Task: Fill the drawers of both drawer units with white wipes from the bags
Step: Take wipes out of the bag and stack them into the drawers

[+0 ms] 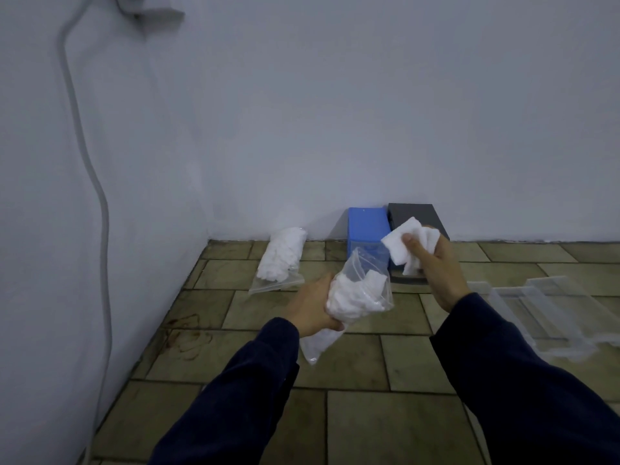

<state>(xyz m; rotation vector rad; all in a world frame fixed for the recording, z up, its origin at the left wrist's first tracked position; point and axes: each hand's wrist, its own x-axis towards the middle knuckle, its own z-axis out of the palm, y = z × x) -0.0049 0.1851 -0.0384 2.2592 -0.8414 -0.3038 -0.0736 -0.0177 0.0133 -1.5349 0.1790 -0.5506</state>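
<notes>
My left hand (313, 307) grips a clear plastic bag (355, 297) of white wipes around its middle, mouth pointing up. My right hand (436, 266) holds a small bunch of white wipes (406, 241) above and to the right of the bag. Behind them, against the wall, stand a blue drawer unit (367, 226) and a dark grey drawer unit (414, 213) side by side; my right hand and the wipes hide part of the grey one. A second full bag of wipes (281, 258) lies on the floor to the left of the blue unit.
Several clear plastic drawers (543, 310) lie on the tiled floor (369, 424) at the right. A white wall runs behind and along the left, with a grey cable (100, 203) hanging down it.
</notes>
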